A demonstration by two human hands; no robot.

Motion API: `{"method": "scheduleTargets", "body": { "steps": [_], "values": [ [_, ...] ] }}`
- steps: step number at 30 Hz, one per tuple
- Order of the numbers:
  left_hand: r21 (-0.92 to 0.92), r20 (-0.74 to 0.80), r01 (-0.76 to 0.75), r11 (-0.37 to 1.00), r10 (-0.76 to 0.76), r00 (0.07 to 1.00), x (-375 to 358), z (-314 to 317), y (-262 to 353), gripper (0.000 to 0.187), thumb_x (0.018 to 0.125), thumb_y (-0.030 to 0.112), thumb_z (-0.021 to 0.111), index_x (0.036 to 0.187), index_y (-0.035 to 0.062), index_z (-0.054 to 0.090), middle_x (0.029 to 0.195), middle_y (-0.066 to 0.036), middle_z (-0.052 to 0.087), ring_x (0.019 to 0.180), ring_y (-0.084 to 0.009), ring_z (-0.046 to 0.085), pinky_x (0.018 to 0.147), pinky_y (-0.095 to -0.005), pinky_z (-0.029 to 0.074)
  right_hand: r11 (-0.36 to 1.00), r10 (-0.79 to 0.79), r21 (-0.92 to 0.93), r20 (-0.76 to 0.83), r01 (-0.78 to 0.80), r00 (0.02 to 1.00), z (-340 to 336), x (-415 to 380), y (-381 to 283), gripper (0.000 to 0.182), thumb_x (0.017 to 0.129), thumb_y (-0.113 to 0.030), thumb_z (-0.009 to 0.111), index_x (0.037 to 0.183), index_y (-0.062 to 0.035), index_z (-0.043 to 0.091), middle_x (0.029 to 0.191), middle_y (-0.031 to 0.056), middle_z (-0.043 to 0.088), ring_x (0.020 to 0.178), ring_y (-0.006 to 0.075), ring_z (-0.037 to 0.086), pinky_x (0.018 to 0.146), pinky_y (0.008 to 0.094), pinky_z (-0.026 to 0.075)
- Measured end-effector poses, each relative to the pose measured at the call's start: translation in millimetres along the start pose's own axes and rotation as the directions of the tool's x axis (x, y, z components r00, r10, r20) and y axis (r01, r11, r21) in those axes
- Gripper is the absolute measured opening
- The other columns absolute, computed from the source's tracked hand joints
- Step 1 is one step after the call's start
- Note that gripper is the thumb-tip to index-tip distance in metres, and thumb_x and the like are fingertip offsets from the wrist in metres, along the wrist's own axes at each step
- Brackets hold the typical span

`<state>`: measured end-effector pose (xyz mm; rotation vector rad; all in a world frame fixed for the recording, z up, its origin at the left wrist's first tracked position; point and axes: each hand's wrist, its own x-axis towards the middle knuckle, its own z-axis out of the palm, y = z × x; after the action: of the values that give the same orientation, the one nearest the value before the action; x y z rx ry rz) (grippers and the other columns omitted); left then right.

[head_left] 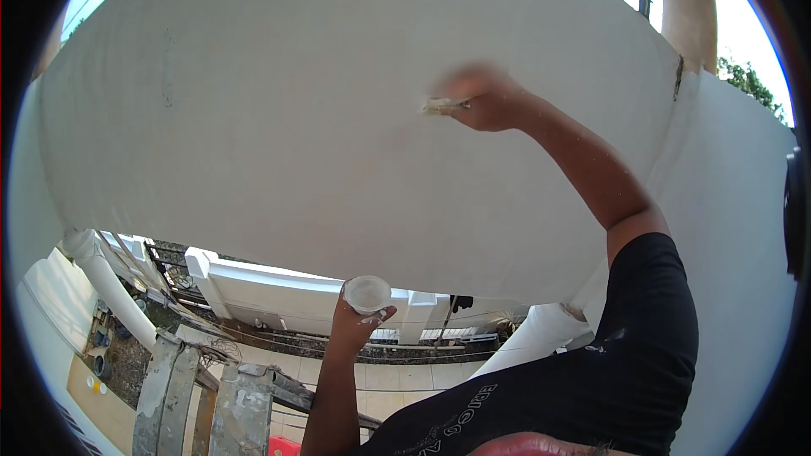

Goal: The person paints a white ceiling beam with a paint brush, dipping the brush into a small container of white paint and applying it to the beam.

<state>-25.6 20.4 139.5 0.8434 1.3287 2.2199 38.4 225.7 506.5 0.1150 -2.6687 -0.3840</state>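
My right hand [486,100] is raised in front of a large pale wall panel [296,118], its fingers closed on a small brush-like tool [443,105]. The tool's whitish end points left. Motion blurs the hand, so the exact kind of tool and whether it touches the panel cannot be made out. Lower down, my left hand [353,321] grips a small round plastic tub [367,294] below the panel's bottom edge. White smears mark its thumb and fingers. The tub looks translucent, with pale material inside.
Worn, paint-spattered grey supports [241,409] stand at lower left. White round columns [545,338] rise on both sides below the panel. Far beneath lie a tiled floor [405,376], a low white wall [279,283] and thin cables. Part of a red object [284,446] shows at the bottom.
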Motion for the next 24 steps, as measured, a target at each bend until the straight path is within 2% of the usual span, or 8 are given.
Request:
{"method": "scheduleTargets", "body": {
  "steps": [4, 5, 6, 8, 13, 18, 22, 24],
  "values": [
    [0.005, -0.004, 0.055, 0.998, -0.055, 0.998, 3.2, -3.8, -0.4, 0.063, 0.069, -0.008, 0.077, 0.12, -0.0014, 0.041, 0.113, -0.014, 0.057, 0.103, -0.0224, 0.062, 0.088, -0.0342, 0.059, 0.999, 0.029, 0.036, -0.467, -0.014, 0.884, -106.2, 63.0, 76.1, 0.022, 0.084, -0.02, 0.07, 0.094, -0.001, 0.069, 0.085, 0.0069, 0.069, 0.079, 0.0184, 0.066, 0.071, 0.0309, 0.052],
    [0.043, 0.0, 0.025, 0.999, -0.025, 1.0, 4.2, -4.9, -0.7, 0.063, 0.069, -0.009, 0.076, 0.12, -0.0016, 0.041, 0.113, -0.014, 0.057, 0.104, -0.0227, 0.062, 0.089, -0.0344, 0.058, 0.994, 0.083, 0.005, -0.714, -0.113, 0.696, -123.4, 65.3, 71.6, 0.033, 0.085, -0.028, 0.067, 0.075, 0.0025, 0.061, 0.06, 0.009, 0.058, 0.057, 0.0165, 0.055, 0.056, 0.0355, 0.045],
    [0.044, -0.001, 0.023, 0.999, -0.023, 1.0, 5.1, -3.8, 1.3, 0.063, 0.069, -0.009, 0.076, 0.12, -0.0016, 0.041, 0.113, -0.014, 0.057, 0.104, -0.0227, 0.062, 0.089, -0.0344, 0.058, 0.983, 0.106, -0.076, -0.511, -0.168, 0.853, -157.5, 72.1, 78.9, 0.032, 0.086, -0.029, 0.068, 0.075, 0.0012, 0.064, 0.064, 0.0096, 0.062, 0.063, 0.017, 0.06, 0.062, 0.0339, 0.049],
    [-0.027, -0.02, 0.05, 0.998, -0.05, 0.999, 1.4, -2.7, 4.8, 0.063, 0.069, -0.009, 0.077, 0.121, -0.0019, 0.041, 0.113, -0.015, 0.057, 0.104, -0.0227, 0.062, 0.087, -0.0344, 0.059, 0.979, 0.02, -0.14, -0.666, -0.151, 0.745, -155.8, 77.6, 84.6, 0.028, 0.086, -0.027, 0.067, 0.075, -0.0012, 0.067, 0.065, 0.0079, 0.064, 0.062, 0.017, 0.061, 0.062, 0.0336, 0.049],
    [-0.031, -0.038, 0.054, 0.998, -0.056, 0.998, 1.2, -4.9, -0.7, 0.064, 0.069, -0.006, 0.078, 0.121, -0.0015, 0.041, 0.113, -0.015, 0.057, 0.103, -0.023, 0.062, 0.087, -0.0343, 0.058, 0.787, -0.153, -0.616, -0.155, 0.025, 0.976, -26.7, 35.0, 23.1, 0.03, 0.083, -0.007, 0.06, 0.112, -0.01, 0.062, 0.101, 0.0048, 0.065, 0.095, 0.0238, 0.064, 0.079, 0.0392, 0.054],
    [0.117, -0.033, 0.027, 0.993, -0.024, 0.999, 1.6, -4.3, 1.2, 0.065, 0.069, -0.003, 0.08, 0.121, -0.0015, 0.041, 0.114, -0.015, 0.057, 0.105, -0.0237, 0.061, 0.088, -0.0345, 0.058, 0.96, -0.076, -0.257, 0.132, 0.108, 0.988, -1.8, 10.5, -20.4, 0.021, 0.084, -0.006, 0.062, 0.103, -0.0116, 0.069, 0.082, 0.0049, 0.064, 0.084, 0.0232, 0.064, 0.071, 0.0374, 0.052],
    [0.068, -0.012, 0.038, 0.997, -0.037, 0.999, 3.4, -6.9, -0.8, 0.066, 0.069, -0.004, 0.08, 0.121, -0.0021, 0.04, 0.115, -0.015, 0.056, 0.105, -0.0239, 0.061, 0.085, -0.0348, 0.06, 0.985, -0.118, -0.164, -0.406, 0.055, 0.906, -78.2, 64.6, 13.8, 0.008, 0.087, -0.011, 0.059, 0.089, -0.0076, 0.067, 0.072, 0.0081, 0.06, 0.076, 0.0271, 0.061, 0.066, 0.0395, 0.05],
    [0.024, -0.001, 0.053, 0.998, -0.053, 0.999, 3.9, -7.7, -1.1, 0.066, 0.069, -0.004, 0.08, 0.121, -0.0023, 0.039, 0.114, -0.015, 0.056, 0.104, -0.0239, 0.061, 0.085, -0.0349, 0.06, 0.941, -0.202, -0.33, -0.372, 0.074, 0.906, -85.6, 82.7, 20.8, 0.008, 0.087, -0.012, 0.058, 0.087, -0.007, 0.064, 0.074, 0.0083, 0.061, 0.077, 0.0269, 0.061, 0.066, 0.0402, 0.049]
  ]
}}
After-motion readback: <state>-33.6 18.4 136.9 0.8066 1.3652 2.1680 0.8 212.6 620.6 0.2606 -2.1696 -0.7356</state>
